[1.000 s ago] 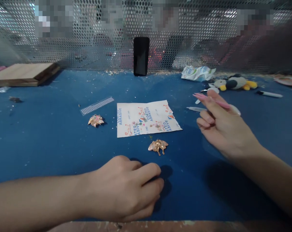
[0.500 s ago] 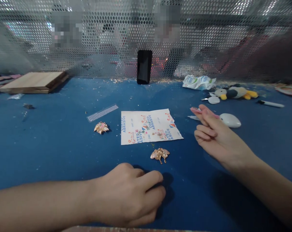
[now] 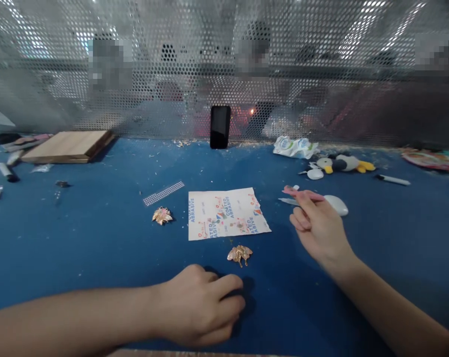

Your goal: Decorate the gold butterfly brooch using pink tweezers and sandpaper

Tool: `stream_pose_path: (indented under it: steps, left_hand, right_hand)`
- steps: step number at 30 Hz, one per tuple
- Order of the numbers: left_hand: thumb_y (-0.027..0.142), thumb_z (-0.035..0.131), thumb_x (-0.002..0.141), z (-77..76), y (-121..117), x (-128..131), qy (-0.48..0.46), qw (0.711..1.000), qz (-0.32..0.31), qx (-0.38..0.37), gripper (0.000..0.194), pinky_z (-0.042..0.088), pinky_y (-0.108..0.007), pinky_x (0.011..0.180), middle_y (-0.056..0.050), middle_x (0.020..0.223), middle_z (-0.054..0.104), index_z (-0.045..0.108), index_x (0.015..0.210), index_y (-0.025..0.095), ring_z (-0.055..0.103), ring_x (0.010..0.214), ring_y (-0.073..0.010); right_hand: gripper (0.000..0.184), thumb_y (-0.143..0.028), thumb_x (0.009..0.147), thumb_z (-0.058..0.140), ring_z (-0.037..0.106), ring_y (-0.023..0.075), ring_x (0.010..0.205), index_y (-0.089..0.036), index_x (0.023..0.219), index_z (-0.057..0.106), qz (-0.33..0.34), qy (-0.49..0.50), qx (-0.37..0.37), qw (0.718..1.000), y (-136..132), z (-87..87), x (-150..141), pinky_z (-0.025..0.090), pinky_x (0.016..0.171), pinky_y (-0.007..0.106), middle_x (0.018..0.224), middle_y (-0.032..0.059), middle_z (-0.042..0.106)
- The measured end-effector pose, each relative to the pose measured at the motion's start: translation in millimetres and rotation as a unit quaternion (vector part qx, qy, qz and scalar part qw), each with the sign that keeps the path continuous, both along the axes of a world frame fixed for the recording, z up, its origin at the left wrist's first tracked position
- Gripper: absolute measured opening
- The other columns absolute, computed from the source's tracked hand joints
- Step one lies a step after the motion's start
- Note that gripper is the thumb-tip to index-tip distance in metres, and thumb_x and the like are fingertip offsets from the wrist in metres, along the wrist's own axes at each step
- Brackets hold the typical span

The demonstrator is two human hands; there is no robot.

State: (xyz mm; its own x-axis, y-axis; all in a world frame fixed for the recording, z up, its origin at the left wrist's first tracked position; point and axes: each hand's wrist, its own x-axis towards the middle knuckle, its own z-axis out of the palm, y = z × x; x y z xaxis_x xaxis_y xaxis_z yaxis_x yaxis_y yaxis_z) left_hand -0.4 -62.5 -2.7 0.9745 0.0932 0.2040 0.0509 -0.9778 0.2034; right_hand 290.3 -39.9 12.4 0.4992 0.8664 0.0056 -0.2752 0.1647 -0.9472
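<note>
- White paper (image 3: 242,210) printed "COATED ABRASIVE" in blue lay on the table (image 3: 97,248), just beyond a gold winged ornament (image 3: 240,255)
- Right hand (image 3: 321,230) pinched a pink tool (image 3: 294,193) above the table
- Left hand (image 3: 202,307) curled near the ornament, its grip unclear

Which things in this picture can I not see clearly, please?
All in the head view:
Left hand: its curled fingers hide whatever the palm may hold.
Pink tool: the right hand covers its middle.
Printed sheet: smallest print too small to read.
Red thing: cut off by right edge.
</note>
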Motion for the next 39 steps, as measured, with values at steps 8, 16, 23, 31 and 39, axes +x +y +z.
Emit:
stream_pose_path:
  steps: [8, 16, 23, 31, 39]
  left_hand:
    - [0.03, 0.043, 0.102, 2.3, 1.9, 0.5, 0.002, 1.0, 0.002, -0.014, 0.024, 0.055, -0.026, 0.056, -0.008, 0.113, 0.066, 0.057, 0.116, 0.016, 0.06, 0.06, -0.0099]
    - [0.028, 0.047, 0.1, 2.6, 1.0, -0.3, -0.03, 0.999, 0.017, 0.0, 0.025, 0.051, -0.031, 0.05, -0.007, 0.111, 0.069, 0.059, 0.118, 0.015, 0.059, 0.062, -0.0145]
    - [0.029, 0.051, 0.099, -4.4, -1.4, -1.1, -0.04, 0.997, 0.067, 0.015, 0.027, 0.053, -0.033, 0.058, -0.008, 0.117, 0.07, 0.061, 0.12, 0.016, 0.063, 0.083, -0.0211]
    - [0.029, 0.052, 0.1, -9.4, -0.1, -0.3, -0.063, 0.995, 0.071, -0.016, 0.03, 0.058, -0.042, 0.089, -0.011, 0.126, 0.068, 0.063, 0.125, 0.016, 0.063, 0.11, -0.0273]
    - [0.029, 0.051, 0.102, -8.7, 2.3, 1.1, -0.062, 0.995, 0.071, -0.017, 0.04, 0.058, -0.044, 0.095, -0.015, 0.127, 0.069, 0.061, 0.134, 0.008, 0.062, 0.117, -0.0292]
  right_hand:
    - [0.047, -0.045, 0.068, 0.093, 0.034, 0.0049, 0.031, -0.026, 0.082, 0.052, 0.012, -0.078, 0.03, 0.996, -1.0, 0.0, -3.2, 0.026, 0.034, 0.018, 0.043, -0.0125, 0.05]
    - [0.029, -0.037, 0.078, 0.086, 0.048, 0.0046, 0.04, -0.022, 0.084, 0.063, -0.015, -0.136, 0.025, 0.99, -0.9, -4.5, -7.1, 0.031, 0.034, 0.021, 0.093, 0.0031, 0.078]
    - [0.02, -0.037, 0.081, 0.084, 0.053, 0.0094, 0.048, -0.026, 0.089, 0.069, -0.053, -0.232, 0.031, 0.971, -4.0, 0.5, -0.6, 0.037, 0.039, 0.023, 0.07, -0.0023, 0.069]
    - [0.021, -0.033, 0.085, 0.079, 0.049, 0.0108, 0.049, -0.03, 0.093, 0.06, -0.062, -0.246, 0.162, 0.954, -13.7, 60.9, -6.9, 0.036, 0.038, 0.027, 0.084, -0.0027, 0.068]
    - [0.019, -0.032, 0.092, 0.074, 0.052, 0.0101, 0.048, -0.034, 0.098, 0.057, -0.089, -0.226, 0.19, 0.951, -29.8, 79.9, -30.9, 0.038, 0.037, 0.029, 0.094, -0.004, 0.067]
